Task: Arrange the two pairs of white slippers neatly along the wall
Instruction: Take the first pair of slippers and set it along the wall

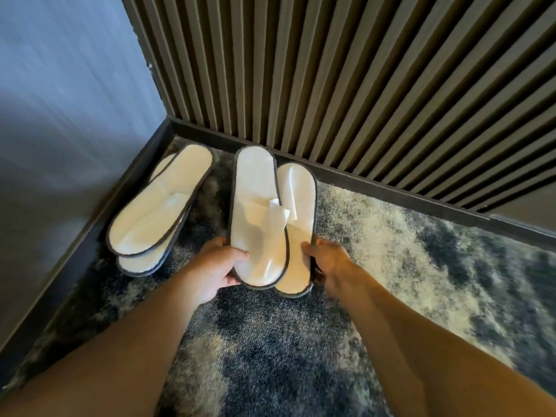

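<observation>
Taking the dark baseboard [376,188] under the slatted wall [361,85] as my reference, I see the first pair of white slippers [156,206] farthest left, near where the baseboard meets the corner with the plain grey wall [60,115]. The two are stacked, the upper one skewed over the lower, angled away from the baseboard on the mottled carpet [421,266].

Next over, my left hand [216,266] is closed around the near end of the upper slipper [255,218] of the second pair, thumb on top and fingers beneath. This slipper points toward the baseboard, its far end just short of it.

It overlaps the lower slipper [298,206], which lies alongside, also pointing at the baseboard. My right hand [331,263] grips that slipper's near edge, thumb pressed on its white top. Whether this pair rests on the carpet or is lifted, I cannot tell.
</observation>
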